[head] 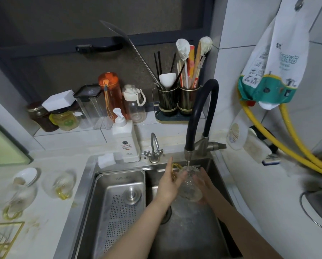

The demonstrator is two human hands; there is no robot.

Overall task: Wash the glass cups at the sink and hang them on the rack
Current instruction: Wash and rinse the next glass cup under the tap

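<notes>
Head view looks down into a steel sink [193, 240], where both hands hold one glass cup [191, 186] under the black-hosed faucet [197, 116], with water running into its mouth. Left hand [170, 186] lies against the cup's left side with fingers nearly straight, next to the yellow handle [175, 170]. Right hand [203, 186] cups the other side and the base, fingers curved around the glass. Two more glass cups [60, 184] with yellow handles sit on the worktop [49, 221] left of the sink, near a gold wire rack [1, 238] at the lower left corner.
</notes>
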